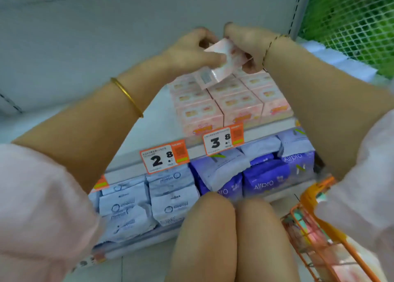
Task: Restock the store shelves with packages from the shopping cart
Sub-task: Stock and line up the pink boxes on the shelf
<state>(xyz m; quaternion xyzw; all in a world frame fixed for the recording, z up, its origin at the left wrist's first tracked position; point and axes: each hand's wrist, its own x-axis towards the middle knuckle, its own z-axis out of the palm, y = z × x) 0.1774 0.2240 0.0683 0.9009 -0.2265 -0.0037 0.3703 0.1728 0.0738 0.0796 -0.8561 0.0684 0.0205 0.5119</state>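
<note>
Both hands hold one small pink package (221, 65) tilted above the stacked pink packages (223, 102) on the upper shelf (153, 130). My left hand (191, 50) grips the package's left side with fingers and thumb. My right hand (247, 47) pinches its right end. The held package hovers just over the back rows of the stack. An orange shopping cart (319, 234) stands at the lower right, with pink packs partly visible inside.
The lower shelf holds pale blue packs (149, 200) on the left and purple packs (260, 175) on the right. Price tags (164, 157) hang on the upper shelf's edge. My knees (213, 228) are close to the lower shelf. A green mesh (349, 21) is at the upper right.
</note>
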